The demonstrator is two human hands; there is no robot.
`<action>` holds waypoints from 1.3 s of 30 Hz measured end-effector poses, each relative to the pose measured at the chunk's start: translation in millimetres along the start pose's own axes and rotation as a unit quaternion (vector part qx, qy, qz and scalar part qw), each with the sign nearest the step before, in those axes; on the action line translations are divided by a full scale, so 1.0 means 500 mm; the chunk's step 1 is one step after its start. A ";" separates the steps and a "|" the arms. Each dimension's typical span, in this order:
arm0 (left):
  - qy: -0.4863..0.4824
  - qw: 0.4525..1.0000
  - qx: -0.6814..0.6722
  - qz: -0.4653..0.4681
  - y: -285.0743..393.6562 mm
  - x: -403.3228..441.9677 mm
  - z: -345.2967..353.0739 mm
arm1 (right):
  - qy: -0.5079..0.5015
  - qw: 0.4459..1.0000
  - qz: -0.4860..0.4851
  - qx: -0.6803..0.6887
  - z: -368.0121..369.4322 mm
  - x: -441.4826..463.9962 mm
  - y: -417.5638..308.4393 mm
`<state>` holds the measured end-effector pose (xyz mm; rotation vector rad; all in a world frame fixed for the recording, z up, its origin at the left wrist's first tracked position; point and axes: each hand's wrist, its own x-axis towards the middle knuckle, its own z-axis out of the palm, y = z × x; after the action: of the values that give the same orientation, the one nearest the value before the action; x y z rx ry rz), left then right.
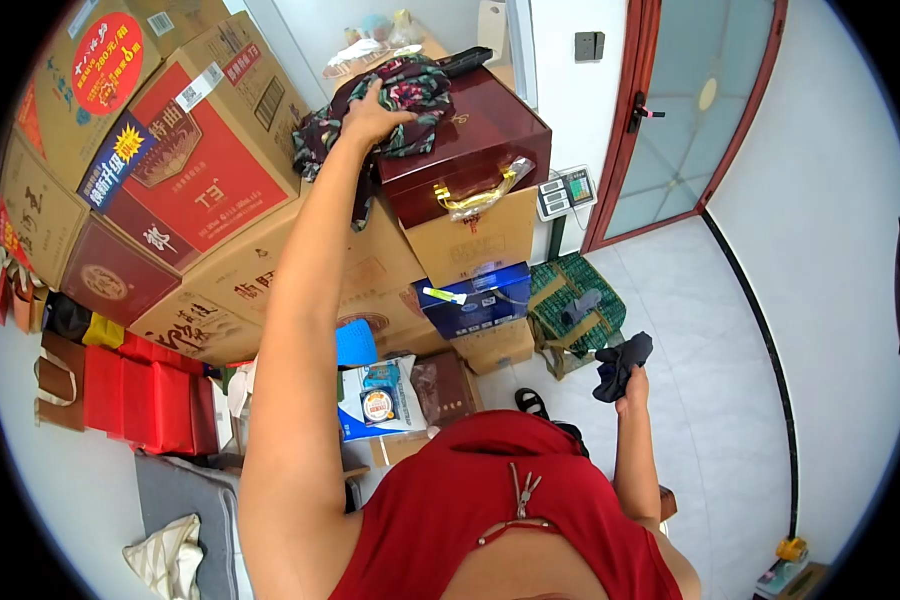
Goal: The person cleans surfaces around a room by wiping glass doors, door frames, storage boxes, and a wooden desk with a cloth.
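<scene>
My left hand (373, 115) reaches up and lies on a crumpled dark floral cloth (417, 82), its thumb and a finger spread apart. The cloth is bunched on top of a glossy dark-red box (490, 115) with a gold handle, and part of it hangs down the side. A black item (467, 61) lies beside the cloth on the box. Lower at the right, my right hand (631, 392) is closed round a bunched black cloth (623, 366), held in the air above the floor.
Stacked cardboard cartons (210, 150) stand at the left, near red bags (150, 400). A green woven bag (577, 300) with a grey cloth on it sits on the floor near a scale display (567, 193). A red-framed glass door (695, 110) is at the back right.
</scene>
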<state>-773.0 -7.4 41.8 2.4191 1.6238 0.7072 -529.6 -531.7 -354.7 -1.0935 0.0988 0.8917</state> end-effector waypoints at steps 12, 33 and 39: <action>0.176 0.863 -0.471 -0.054 -0.060 -0.039 -0.102 | 0.036 0.999 -0.017 -0.023 0.019 -0.020 -0.066; 0.226 0.789 -0.565 0.085 -0.049 -0.105 -0.274 | -0.008 0.999 -0.008 -0.048 0.120 -0.012 -0.051; 0.156 0.697 -0.699 0.028 -0.143 -0.121 -0.333 | -0.048 0.997 0.015 -0.059 0.051 0.059 -0.023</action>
<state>-927.3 -56.1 143.1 1.1726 0.4800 1.6032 -511.4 -496.1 -348.0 -1.1595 -0.0173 0.9845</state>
